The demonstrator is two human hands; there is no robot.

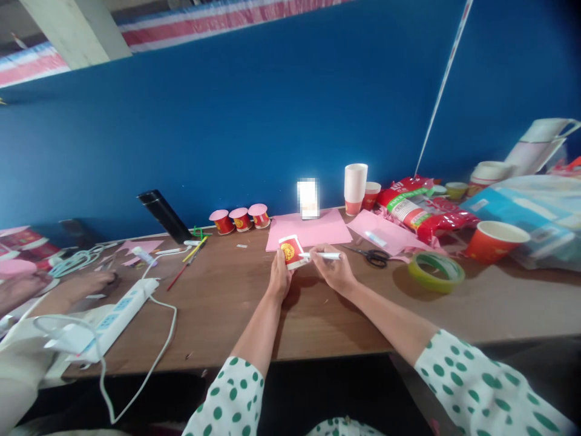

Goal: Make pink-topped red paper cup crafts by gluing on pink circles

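My left hand (281, 276) is closed around a red paper cup (290, 249) with a gold emblem and white ends, held tilted above the table. In my right hand (334, 268) is a white pen (325, 256), its tip at the cup's right side. Whether the tip touches the cup is too small to tell. Just behind them lies pink paper (336, 227), with a bright blurred-out upright rectangle (308, 197) at its back edge. Black-handled scissors (376, 258) rest right of my right hand.
Green-yellow tape (436, 272), an orange cup (495, 242), a red packet (422, 206) and stacked paper cups (355, 188) stand at right. Three pink-topped red cups (240, 220), a black bottle (166, 216) and a power strip (120, 318) are left, beside another person's hands (77, 290).
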